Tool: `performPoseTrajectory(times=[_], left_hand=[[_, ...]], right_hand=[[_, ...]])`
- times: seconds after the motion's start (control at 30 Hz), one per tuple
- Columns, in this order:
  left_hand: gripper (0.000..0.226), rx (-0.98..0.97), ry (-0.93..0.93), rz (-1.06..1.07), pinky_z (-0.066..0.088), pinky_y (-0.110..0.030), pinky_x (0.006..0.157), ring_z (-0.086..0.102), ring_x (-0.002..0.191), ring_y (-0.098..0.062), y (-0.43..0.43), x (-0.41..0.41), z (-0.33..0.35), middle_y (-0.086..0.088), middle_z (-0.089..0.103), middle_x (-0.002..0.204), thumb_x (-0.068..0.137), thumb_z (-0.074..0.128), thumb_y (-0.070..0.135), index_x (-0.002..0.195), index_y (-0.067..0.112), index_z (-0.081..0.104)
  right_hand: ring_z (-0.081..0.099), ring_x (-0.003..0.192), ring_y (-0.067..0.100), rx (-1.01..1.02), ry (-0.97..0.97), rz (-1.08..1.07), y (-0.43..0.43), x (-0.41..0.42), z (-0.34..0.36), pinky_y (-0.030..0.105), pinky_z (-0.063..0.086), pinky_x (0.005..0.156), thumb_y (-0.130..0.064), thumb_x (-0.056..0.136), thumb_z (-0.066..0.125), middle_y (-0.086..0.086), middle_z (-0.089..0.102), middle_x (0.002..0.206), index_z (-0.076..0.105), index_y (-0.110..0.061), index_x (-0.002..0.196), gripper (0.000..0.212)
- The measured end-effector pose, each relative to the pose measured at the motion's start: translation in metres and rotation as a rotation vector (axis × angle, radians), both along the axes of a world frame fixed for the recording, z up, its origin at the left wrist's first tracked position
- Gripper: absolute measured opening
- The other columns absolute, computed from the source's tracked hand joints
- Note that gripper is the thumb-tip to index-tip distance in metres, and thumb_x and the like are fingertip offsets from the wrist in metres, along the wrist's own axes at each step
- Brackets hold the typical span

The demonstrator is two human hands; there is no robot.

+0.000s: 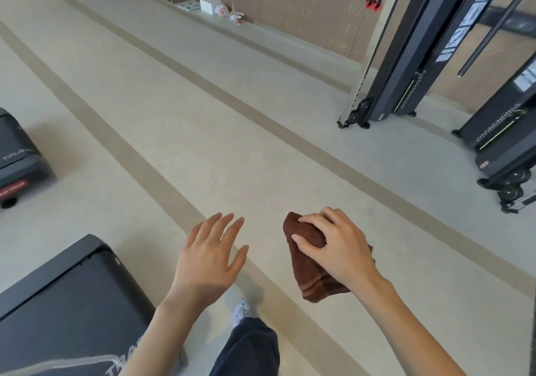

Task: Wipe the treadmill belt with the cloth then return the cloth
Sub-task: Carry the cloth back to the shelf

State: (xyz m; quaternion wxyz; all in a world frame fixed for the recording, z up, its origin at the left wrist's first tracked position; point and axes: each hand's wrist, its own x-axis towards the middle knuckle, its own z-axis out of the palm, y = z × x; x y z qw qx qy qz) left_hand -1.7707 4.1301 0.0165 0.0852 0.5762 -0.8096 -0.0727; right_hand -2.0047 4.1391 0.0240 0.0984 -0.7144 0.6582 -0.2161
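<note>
1. Floor (203, 131): pale, w/ darker tan stripes (139, 161) running diagonally from near right to far left.
2. Treadmill (66, 303): dark end stands on floor, bottom left, pale lettering on it.
3. 2nd treadmill (16, 158): left edge, red label, round foot on floor.
4. Tall dark machine (406, 79): upper right, base on floor nr wall.
5. Another machine (504, 149): right edge, on small wheels.
6. White shoe (242, 311): on floor, just beside a stripe.
7. Low ledge (261, 36) along wall: white box (209, 5), small cups.

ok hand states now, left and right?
Left hand: open, fingers spread, holding nothing, in the air beside the treadmill.
Right hand: closed, its grip around the brown cloth, held above the floor.
</note>
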Motion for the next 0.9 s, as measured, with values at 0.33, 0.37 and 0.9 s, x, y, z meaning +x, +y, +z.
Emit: performPoseTrajectory(times=[0.33, 0.37, 0.9], left_hand=[[0.052, -0.113, 0.002, -0.038, 0.044, -0.044, 0.097, 0.055, 0.118, -0.029, -0.162, 0.039, 0.02, -0.006, 0.061, 0.124, 0.087, 0.036, 0.043, 0.122, 0.014, 0.06], [0.051, -0.11, 0.0, -0.039, 0.045, -0.044, 0.096, 0.055, 0.117, -0.03, -0.172, 0.042, 0.018, -0.007, 0.061, 0.124, 0.087, 0.036, 0.043, 0.122, 0.014, 0.061], [0.05, 0.033, -0.125, 0.08, 0.054, -0.042, 0.08, 0.066, 0.096, -0.027, -0.418, 0.035, -0.021, -0.005, 0.069, 0.107, 0.066, 0.079, 0.035, 0.11, 0.015, 0.069]], right_hand=[[0.055, 0.088, 0.014, -0.031, -0.023, 0.035, -0.171, 0.045, 0.013, 0.022, 0.039, 0.067, -0.046, 0.079, 0.067, -0.008, 0.056, 0.086, 0.068, -0.027, 0.1, 0.028], [0.055, 0.087, 0.014, -0.022, -0.02, 0.044, -0.183, 0.047, 0.01, 0.022, 0.039, 0.066, -0.046, 0.079, 0.068, -0.008, 0.056, 0.086, 0.068, -0.027, 0.1, 0.029], [0.057, 0.086, 0.018, 0.081, 0.008, 0.178, -0.457, 0.041, -0.025, 0.026, 0.047, 0.066, -0.045, 0.078, 0.066, -0.005, 0.058, 0.085, 0.068, -0.023, 0.1, 0.031]])
